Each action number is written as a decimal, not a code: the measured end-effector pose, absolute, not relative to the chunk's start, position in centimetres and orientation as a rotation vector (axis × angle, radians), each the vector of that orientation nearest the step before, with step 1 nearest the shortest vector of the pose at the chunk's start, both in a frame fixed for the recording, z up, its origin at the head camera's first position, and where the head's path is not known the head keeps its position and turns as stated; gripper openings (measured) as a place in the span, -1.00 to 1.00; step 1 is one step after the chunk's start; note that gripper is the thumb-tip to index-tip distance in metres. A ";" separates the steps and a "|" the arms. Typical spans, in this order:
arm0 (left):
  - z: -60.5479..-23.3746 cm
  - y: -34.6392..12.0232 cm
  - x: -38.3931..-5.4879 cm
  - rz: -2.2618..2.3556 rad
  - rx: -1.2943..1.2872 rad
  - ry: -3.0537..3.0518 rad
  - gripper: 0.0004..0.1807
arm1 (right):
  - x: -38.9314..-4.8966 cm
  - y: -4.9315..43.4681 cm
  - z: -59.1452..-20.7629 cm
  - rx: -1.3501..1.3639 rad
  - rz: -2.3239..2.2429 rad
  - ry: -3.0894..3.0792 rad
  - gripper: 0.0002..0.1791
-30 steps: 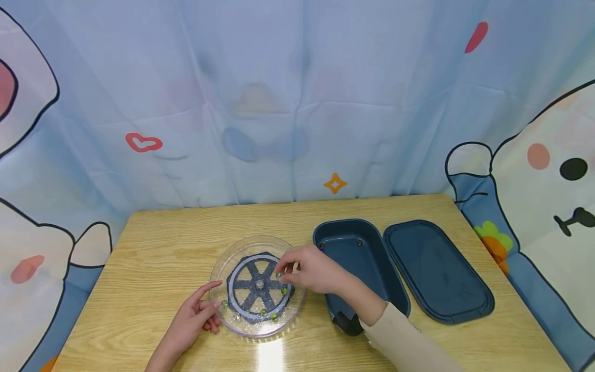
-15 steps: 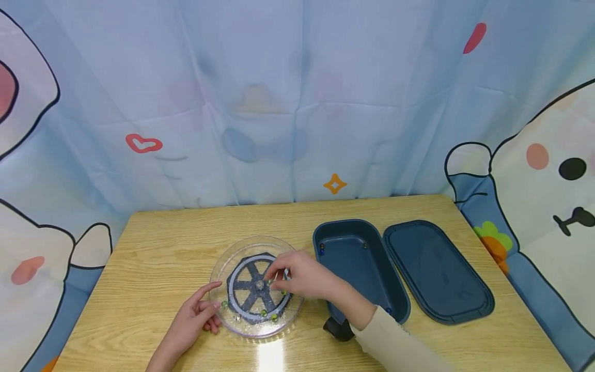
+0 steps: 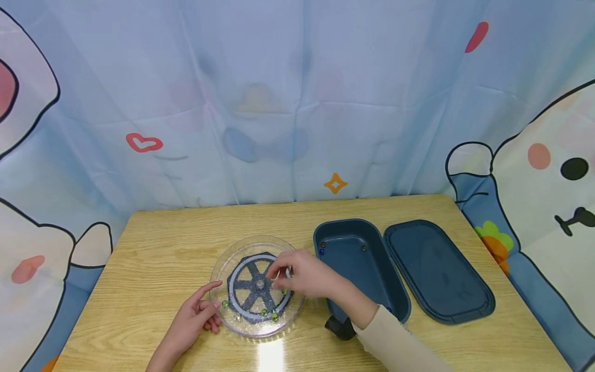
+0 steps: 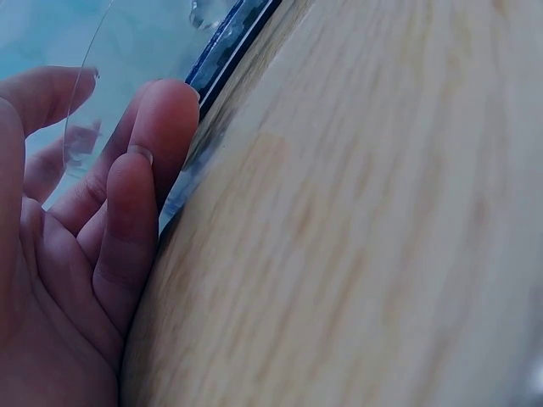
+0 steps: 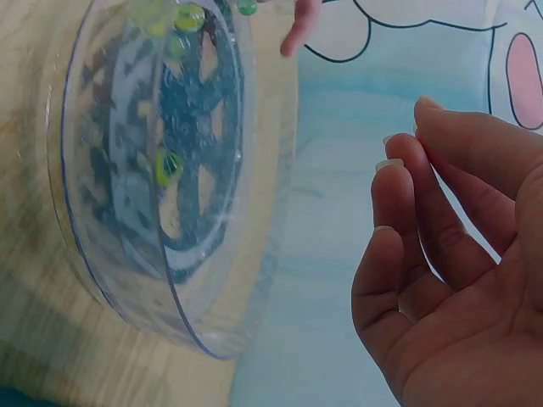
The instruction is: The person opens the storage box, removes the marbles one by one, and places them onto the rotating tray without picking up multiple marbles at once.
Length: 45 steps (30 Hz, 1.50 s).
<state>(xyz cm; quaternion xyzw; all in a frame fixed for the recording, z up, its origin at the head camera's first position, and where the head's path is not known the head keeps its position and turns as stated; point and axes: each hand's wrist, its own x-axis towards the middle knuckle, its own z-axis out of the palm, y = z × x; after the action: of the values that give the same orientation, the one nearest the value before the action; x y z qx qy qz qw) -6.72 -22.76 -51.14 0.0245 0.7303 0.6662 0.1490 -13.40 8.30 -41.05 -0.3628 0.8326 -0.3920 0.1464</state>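
Observation:
A clear round dish [image 3: 253, 331] with a dark spoked pattern stands on the table. Several green marbles [image 3: 274, 317] lie in it. My left hand [image 3: 190, 315] holds its left rim, some fingertips over the edge and others curled low outside. In the left wrist view these fingers [image 4: 165, 127] show close to the wood. Over the middle of the dish, my right hand [image 3: 304, 274] pinches a small marble, mostly hidden by the fingertips. The right wrist view shows its thumb and fingers [image 5: 394, 195] drawn together beside the clear wall of the dish, with a green marble [image 5: 170, 167] inside.
Right of the dish is a deep navy tray [image 3: 372, 274] with a few marbles [image 3: 322, 251] at its far end. Its flat navy lid [image 3: 439, 271] lies beside it. My right sleeve [image 3: 395, 341] crosses near the tray's front. A printed curtain [image 3: 279, 103] hangs behind the table.
My right hand has shifted slightly left, from the dish's right side to its middle, and has stayed nearly still over the last half second. The left hand has not moved.

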 end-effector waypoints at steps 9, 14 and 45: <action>-51.2 -22.8 -6.9 1.904 0.083 2.119 -0.38 | -14.4 10.1 -39.8 -1.003 -1.204 2.472 -0.86; -51.2 -22.8 -7.1 1.910 0.097 2.112 -0.38 | -15.4 11.8 -39.0 -0.965 -1.236 2.523 -0.86; -51.1 -22.7 -6.6 1.890 0.059 2.111 -0.38 | -21.8 20.0 -45.6 -0.439 -1.132 2.696 -0.65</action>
<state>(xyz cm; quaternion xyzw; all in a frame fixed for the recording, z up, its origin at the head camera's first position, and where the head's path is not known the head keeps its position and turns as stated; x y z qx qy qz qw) -6.63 -22.75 -51.10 0.0205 0.7362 0.6589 0.1532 -21.76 19.95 -45.57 -0.1478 0.9079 -0.3813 0.0922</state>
